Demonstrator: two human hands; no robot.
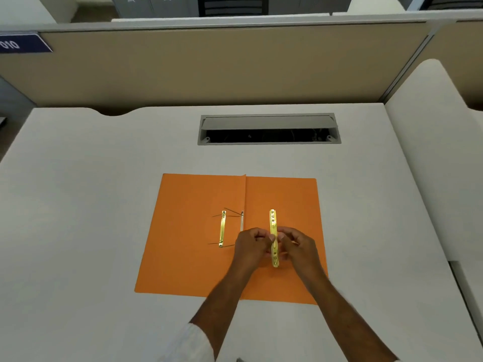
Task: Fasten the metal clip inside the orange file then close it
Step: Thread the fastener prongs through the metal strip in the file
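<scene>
Even, soft light falls from overhead, bright without harsh glare. The pale desk [104, 205] carries only faint shadows. The gold metal clip [273, 239] shows small bright glints. Wide-angle distortion bows the partition [209, 66] at the frame's upper edges. Detail is slightly soft overall, blurrier along the lower right.

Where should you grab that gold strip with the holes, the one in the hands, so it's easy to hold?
Probably the middle of the gold strip, pinched by its long edges, one hand from each side. It is long and thin, so a middle grip keeps it balanced and leaves the holes near both ends free. That is how the left hand and right hand hold it now.
</scene>
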